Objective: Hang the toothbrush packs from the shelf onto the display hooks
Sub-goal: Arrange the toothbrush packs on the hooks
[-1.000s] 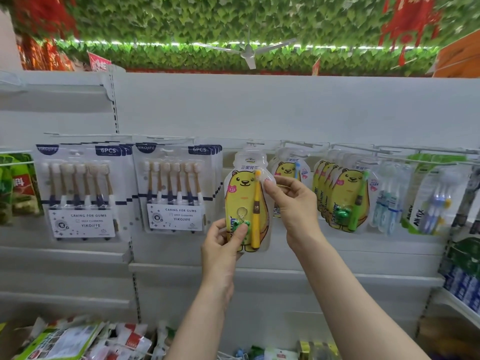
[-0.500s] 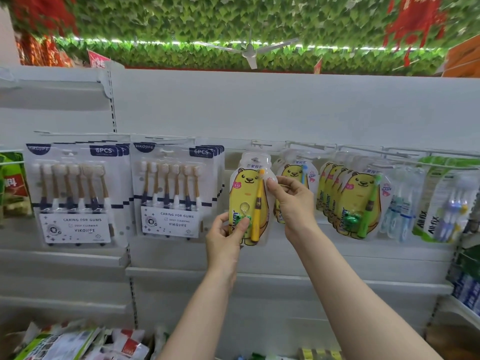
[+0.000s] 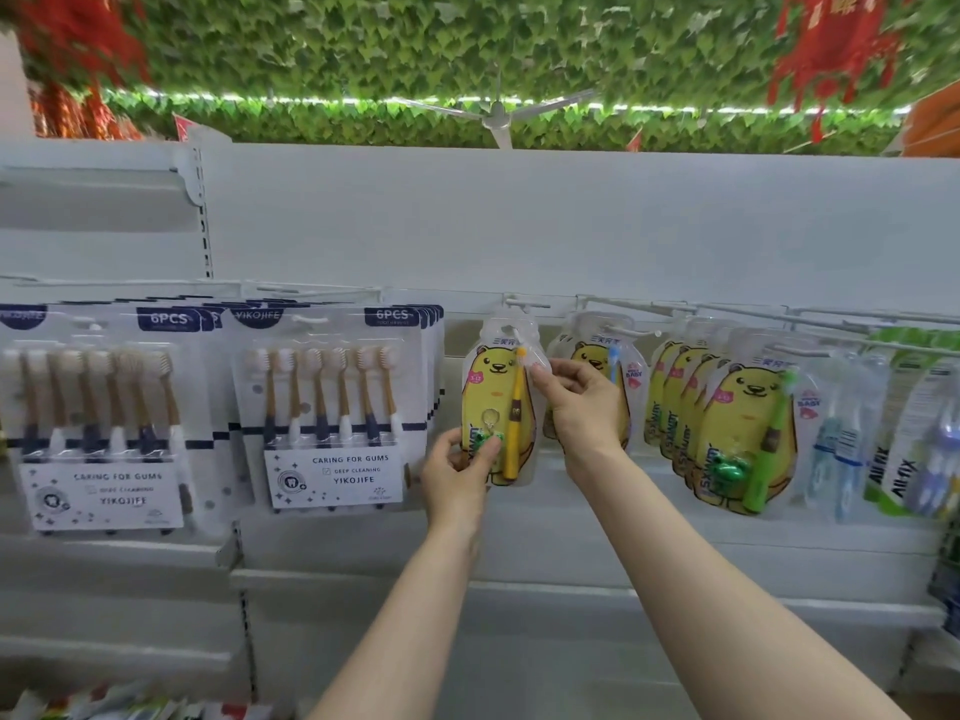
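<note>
A yellow bear toothbrush pack [image 3: 496, 392] with a yellow brush is held up against the white back panel, its top just under a display hook [image 3: 525, 304]. My left hand [image 3: 457, 472] pinches the pack's lower left corner by the green toy. My right hand [image 3: 579, 407] pinches its upper right edge. Whether the pack's hole is on the hook I cannot tell. Behind my right hand hangs another bear pack [image 3: 597, 356] with a blue brush.
Two rows of six-piece toothbrush packs [image 3: 332, 407] hang at the left. Several bear packs with green brushes [image 3: 743, 423] and other toothbrush packs [image 3: 904, 433] hang at the right. White shelf ledges [image 3: 519, 584] run below; loose packs [image 3: 130, 706] lie at the bottom left.
Both hands have lifted the yellow bear pack up toward the hook. The view has shifted so the display sits lower and further right in the picture.
</note>
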### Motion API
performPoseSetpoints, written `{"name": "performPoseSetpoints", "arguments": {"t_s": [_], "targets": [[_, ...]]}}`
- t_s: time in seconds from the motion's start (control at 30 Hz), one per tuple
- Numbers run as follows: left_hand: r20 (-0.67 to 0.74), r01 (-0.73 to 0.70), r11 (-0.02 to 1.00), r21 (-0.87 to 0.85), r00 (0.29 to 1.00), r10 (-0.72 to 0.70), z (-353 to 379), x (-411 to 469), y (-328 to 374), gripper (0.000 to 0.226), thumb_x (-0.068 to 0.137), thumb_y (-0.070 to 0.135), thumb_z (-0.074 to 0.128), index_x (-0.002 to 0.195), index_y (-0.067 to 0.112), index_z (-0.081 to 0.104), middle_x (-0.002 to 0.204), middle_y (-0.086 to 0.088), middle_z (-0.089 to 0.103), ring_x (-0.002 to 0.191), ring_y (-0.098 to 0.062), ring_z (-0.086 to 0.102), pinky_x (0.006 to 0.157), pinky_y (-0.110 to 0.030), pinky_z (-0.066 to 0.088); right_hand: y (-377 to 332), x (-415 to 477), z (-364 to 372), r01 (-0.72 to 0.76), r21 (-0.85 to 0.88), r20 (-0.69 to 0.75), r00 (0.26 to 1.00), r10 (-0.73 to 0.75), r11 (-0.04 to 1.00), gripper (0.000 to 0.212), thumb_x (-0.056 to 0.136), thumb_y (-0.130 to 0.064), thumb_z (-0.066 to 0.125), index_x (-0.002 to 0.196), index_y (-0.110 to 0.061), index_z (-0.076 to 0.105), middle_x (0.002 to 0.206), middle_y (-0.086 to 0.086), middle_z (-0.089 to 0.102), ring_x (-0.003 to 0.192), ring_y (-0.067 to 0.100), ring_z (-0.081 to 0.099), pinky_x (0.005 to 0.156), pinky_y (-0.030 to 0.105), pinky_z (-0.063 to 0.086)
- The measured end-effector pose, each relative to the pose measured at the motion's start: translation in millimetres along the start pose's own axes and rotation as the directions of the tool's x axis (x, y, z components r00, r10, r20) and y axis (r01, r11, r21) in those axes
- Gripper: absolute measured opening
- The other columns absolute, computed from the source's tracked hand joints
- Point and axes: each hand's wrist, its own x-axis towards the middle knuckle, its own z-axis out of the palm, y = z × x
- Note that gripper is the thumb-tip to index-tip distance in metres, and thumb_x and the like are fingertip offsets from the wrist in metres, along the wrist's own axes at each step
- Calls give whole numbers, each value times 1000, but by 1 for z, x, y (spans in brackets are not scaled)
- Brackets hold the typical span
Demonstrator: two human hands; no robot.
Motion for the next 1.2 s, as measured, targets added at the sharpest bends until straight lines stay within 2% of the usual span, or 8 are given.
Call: {"name": "performPoseSetpoints", "arguments": {"t_s": [0.3,0.57,0.7,0.8,0.93,1.0,1.07,1.2], "targets": [[-5,-3,1000,11,1000,3,6,14,-12,23,85,24,77,100,32,61,97,2,72,93,-20,70,80,-41,60,14,18,1,17,4,22,1000,-17,1000,23,82,-28,81,98,-16,70,88,5,76,87,23,74,80,41,61],[-32,-25,1000,-17,999,25,11,10,-18,21,84,22,77,97,31,64,93,-1,74,91,-25,70,79,-45,59,15,21,-3,54,-4,44,998,-54,999,23,84,-28,79,101,-15,70,93,6,75,89,18,72,78,30,58],[-41,-35,999,-8,999,34,11,8,-15,20,86,21,76,97,31,62,95,0,73,90,-20,69,78,-40,59,14,21,-4,51,-12,67,996,-51,999,25,85,-28,78,104,-14,69,95,5,74,86,15,71,72,24,54],[-51,-38,998,46,998,41,9,6,-11,23,85,24,76,102,29,61,96,2,72,92,-18,68,77,-36,59,11,19,-4,51,-46,70,996,-48,998,23,86,-27,77,103,-14,69,93,2,74,83,11,69,67,20,51],[-92,-30,988,151,995,44,5,3,-2,26,85,28,77,105,26,60,101,1,71,91,-15,66,86,-41,57,1,12,-6,43,-133,82,996,-33,990,16,89,-29,75,98,-19,67,89,-6,69,81,8,64,62,16,46],[-99,-11,983,185,995,30,4,-4,5,37,84,32,77,115,22,59,109,-1,69,93,-14,64,87,-35,54,-5,6,-10,45,-182,92,995,-28,982,20,89,-33,74,102,-20,67,92,-7,68,83,6,62,63,15,44],[-101,35,977,210,995,-14,1,-15,12,59,82,38,78,131,14,54,122,-4,64,106,-18,61,94,-35,50,-10,-3,-17,65,-256,100,994,-41,964,26,89,-35,74,108,-20,66,98,-7,68,87,7,62,66,15,44],[-101,94,928,361,993,-62,-5,-47,29,84,77,44,80,144,12,38,146,-9,47,130,-29,49,107,-45,43,-24,-26,-40,61,-423,118,993,-11,904,45,87,-41,72,123,-16,63,113,-2,65,106,18,62,94,38,53]]}}
